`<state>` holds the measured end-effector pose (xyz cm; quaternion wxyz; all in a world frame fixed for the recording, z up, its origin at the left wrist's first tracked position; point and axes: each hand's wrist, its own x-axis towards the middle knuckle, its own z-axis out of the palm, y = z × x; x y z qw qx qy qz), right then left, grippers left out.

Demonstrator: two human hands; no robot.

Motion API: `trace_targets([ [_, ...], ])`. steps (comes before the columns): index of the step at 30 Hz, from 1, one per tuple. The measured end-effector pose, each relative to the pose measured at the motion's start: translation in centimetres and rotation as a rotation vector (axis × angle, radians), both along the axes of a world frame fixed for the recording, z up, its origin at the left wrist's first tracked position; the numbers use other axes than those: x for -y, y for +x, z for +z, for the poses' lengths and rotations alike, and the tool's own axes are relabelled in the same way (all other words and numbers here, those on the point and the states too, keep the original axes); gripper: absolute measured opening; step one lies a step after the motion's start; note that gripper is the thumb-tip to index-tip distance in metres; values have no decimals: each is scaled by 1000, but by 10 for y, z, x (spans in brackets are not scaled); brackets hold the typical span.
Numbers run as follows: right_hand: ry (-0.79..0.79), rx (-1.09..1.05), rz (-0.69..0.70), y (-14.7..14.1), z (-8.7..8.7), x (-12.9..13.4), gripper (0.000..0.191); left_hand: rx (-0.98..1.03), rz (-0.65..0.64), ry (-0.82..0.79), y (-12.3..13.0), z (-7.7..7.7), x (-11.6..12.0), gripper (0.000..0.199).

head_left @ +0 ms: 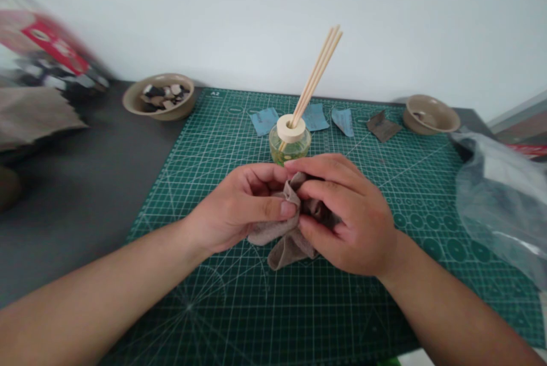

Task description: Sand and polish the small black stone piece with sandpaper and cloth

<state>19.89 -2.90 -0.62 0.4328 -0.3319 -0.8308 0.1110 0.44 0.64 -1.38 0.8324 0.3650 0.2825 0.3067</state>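
A crumpled grey-brown cloth (273,230) is bunched between my two hands, above the green cutting mat (205,332). My left hand (245,203) pinches its left part between thumb and fingers. On the other side, my right hand (350,212) is closed on the cloth's darker folds, fingers curled over the top and thumb below. Whether anything is wrapped inside the folds I cannot tell. Just beyond my fingertips stands a glass reed diffuser (291,129) with a pale round collar and several thin sticks leaning right.
Behind the diffuser lie several blue paper pieces (264,121) and a brown scrap (384,126). A tan bowl (179,109) with dark and pale chunks stands back left, another bowl (444,119) back right. A clear plastic bag (487,195) lies right; a red-labelled bag (55,41) stands left.
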Motion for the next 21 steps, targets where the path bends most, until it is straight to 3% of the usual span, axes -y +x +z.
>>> trace_targets([
  [11, 5, -19, 9, -3, -4, 0, 19, -113, -145, 178, -5, -2, -6, 21],
  [21, 45, -16, -3, -4, 0, 2, 21, -241, -339, 298, -8, -2, -9, 45],
])
